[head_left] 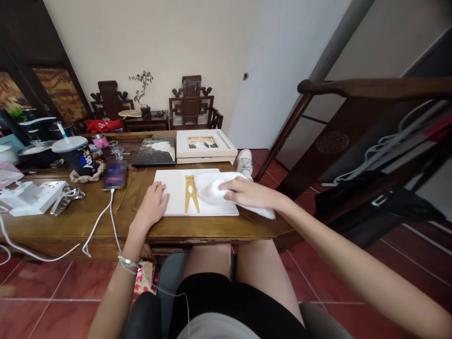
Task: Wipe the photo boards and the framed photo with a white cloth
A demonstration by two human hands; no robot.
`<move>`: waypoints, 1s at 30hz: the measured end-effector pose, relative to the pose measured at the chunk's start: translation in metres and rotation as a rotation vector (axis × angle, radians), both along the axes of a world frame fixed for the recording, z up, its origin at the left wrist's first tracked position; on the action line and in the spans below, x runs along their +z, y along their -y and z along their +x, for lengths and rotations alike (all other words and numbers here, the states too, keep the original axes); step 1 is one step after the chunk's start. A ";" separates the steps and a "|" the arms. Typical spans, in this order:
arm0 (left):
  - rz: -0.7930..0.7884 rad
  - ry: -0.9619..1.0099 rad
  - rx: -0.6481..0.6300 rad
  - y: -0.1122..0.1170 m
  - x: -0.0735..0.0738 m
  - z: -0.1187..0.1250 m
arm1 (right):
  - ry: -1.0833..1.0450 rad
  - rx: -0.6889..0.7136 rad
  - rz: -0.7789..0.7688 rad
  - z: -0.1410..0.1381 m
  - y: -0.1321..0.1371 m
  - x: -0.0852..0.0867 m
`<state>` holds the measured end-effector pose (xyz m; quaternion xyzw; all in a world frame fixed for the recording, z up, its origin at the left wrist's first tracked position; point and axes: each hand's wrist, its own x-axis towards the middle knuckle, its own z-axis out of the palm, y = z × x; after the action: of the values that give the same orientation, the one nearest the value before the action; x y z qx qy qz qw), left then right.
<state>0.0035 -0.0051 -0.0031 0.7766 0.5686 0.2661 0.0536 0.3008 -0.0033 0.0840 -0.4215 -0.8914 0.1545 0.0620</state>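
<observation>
2 hands of mine are at a white board (171,188), which lies flat toward the right end of the tabletop (212,228), just in from the near edge. My left hand (152,202) rests on the board's left edge, fingers loose and slightly spread over it, released rather than clenched. My right hand (243,190) grasps a bunched white cloth (259,210) over the right part of the board; the cloth's loose end trails past the board's right edge. Blur hides how each finger sits in the folds.

Between my 2 hands, on the board, is a flat yellow animal-shaped figure (189,181), its 2 legs pointing to the near edge. The cloth reaches close beside it, and I cannot tell whether they touch.

At the far right corner of the tabletop lies a white-framed picture (182,136), with a dark photo panel (143,153) just left of it along the far edge. Toward the left end are a phone (115,176) with a white cable (112,207) plugged in, a dark lidded cup (79,160) and a white power strip (45,195).
</observation>
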 end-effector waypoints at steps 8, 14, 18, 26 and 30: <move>0.002 0.028 -0.008 0.000 0.000 -0.001 | 0.019 0.074 -0.184 0.013 0.056 0.015; -0.039 0.034 -0.010 0.001 -0.001 -0.002 | -0.116 -0.012 -0.068 0.000 -0.015 -0.008; -0.081 0.010 0.002 0.001 -0.002 -0.003 | -0.212 -0.165 0.071 -0.032 -0.052 -0.024; -0.080 -0.010 0.005 -0.002 -0.002 -0.002 | -0.099 -0.001 0.152 -0.061 0.008 -0.029; -0.060 -0.004 0.006 -0.003 -0.004 -0.003 | 0.023 0.157 0.073 -0.046 0.057 -0.012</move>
<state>0.0010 -0.0017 -0.0070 0.7734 0.5788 0.2475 0.0752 0.2547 -0.0607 0.0719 -0.3494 -0.9275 0.1212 0.0546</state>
